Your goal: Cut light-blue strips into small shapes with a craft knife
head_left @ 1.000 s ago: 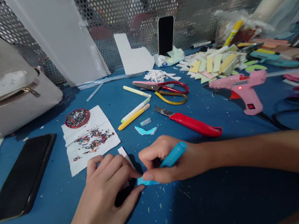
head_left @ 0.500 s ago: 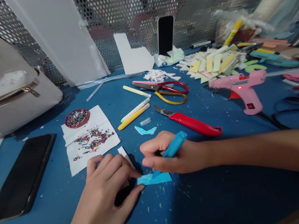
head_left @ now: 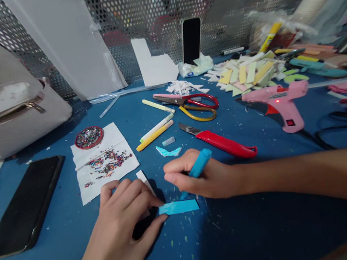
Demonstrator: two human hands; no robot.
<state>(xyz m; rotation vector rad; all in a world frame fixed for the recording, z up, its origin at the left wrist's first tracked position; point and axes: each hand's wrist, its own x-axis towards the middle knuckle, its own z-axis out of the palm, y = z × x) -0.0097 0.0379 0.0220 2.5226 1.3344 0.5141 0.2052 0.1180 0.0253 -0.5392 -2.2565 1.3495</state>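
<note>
My left hand (head_left: 129, 213) holds the left end of a small light-blue paper strip (head_left: 182, 206) against the table, index finger and thumb at its edges. The strip is blue over most of its length, paler near my fingers. In my right hand (head_left: 199, 173) is a blue marker (head_left: 200, 162), gripped like a pen, its tip end close to the strip's upper edge. Whether the tip touches the paper I cannot tell. Beside my left fingertips lies a white strip (head_left: 145, 181), partly hidden by the hand. A blue-coloured scrap (head_left: 169, 151) rests just beyond my right hand.
A red box cutter (head_left: 227, 143) with its blade out and scissors (head_left: 200, 105) lie beyond my right hand. The pink glue gun (head_left: 281, 102) shows a lit red light. Several markers (head_left: 155, 135), a phone (head_left: 26, 206) and a glitter-strewn paper (head_left: 107, 165) surround the work spot.
My right hand has lifted slightly, moving the marker up from the strip's middle toward its upper edge. More blue surface shows now. My left hand stays in place.
</note>
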